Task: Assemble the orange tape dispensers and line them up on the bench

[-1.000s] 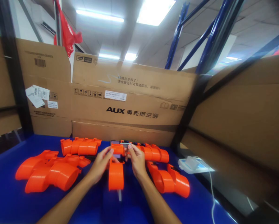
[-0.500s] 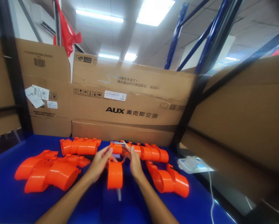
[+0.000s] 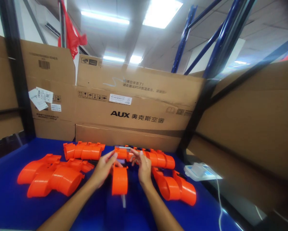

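Observation:
My left hand (image 3: pixel 104 168) is closed on the left edge of an orange plastic piece (image 3: pixel 120 153), thumb towards me. A thin grey-white strip (image 3: pixel 124 148) lies along the top of that piece. My right hand (image 3: pixel 142 165) is just right of it, fingers apart and slightly bent, fingertips close to the strip's right end; whether they touch it I cannot tell. Below and between my hands stands an orange ring-shaped piece (image 3: pixel 120 181), with a pale narrow strip (image 3: pixel 123 201) under it.
Orange curved pieces lie on the blue table (image 3: pixel 91 211): a left group (image 3: pixel 55 178), a back-left row (image 3: pixel 85 151), a back-right row (image 3: pixel 162 158) and a right pair (image 3: pixel 180 189). A white box with a cable (image 3: pixel 199 171) is at right. Cardboard (image 3: pixel 134 125) walls the back.
My right hand has moved slightly right and its fingers have drawn back from the orange piece and spread. My left hand keeps its hold. The view has shifted a little.

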`<state>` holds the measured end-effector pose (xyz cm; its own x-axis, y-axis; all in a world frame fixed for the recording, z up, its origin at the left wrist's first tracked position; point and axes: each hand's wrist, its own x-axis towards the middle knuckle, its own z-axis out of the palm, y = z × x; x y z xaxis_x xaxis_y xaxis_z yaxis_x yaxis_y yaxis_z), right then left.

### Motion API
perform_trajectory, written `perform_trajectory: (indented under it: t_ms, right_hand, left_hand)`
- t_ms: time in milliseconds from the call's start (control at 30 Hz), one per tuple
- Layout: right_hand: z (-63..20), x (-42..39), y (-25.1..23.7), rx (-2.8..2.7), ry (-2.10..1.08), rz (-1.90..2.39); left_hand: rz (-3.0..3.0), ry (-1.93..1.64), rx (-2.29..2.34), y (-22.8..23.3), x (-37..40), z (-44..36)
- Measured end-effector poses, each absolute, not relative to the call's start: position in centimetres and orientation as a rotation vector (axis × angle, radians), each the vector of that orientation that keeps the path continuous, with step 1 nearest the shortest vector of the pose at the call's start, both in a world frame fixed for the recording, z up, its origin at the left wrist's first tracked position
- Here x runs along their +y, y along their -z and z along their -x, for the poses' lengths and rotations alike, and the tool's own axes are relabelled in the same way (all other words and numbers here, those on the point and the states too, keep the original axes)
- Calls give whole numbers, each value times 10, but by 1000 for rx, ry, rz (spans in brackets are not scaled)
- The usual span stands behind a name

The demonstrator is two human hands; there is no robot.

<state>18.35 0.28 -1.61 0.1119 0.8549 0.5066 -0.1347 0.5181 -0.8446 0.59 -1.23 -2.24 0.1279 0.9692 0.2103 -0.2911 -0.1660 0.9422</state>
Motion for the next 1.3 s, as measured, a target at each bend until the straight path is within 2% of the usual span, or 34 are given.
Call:
perform_trajectory:
  t_ms: [467,633,733,867,933,1300]
  right_hand:
    - [-189,4,8,-1499,-642,789]
    - [-198,9,4,-1602,-590,865]
    - [-209,11,4,-1808,-368,1094]
    - [-218,7,8,-2096,-19,1678]
    - [-218,5,11,-2167,85,1819]
    - [-195,-1,21,-2364,106,1676]
  left_hand:
    - [-1172,-1274,809,24,-16,-7]
    - [-1072,-1372,748,13,-21,-6]
    - [-935,-1482,752,8,-21,-2]
    - [-774,-1510,774,7,-20,2]
    - [-782,-1504,760,7,-19,2]
    - [-977,-1496,803,11,-18,-2]
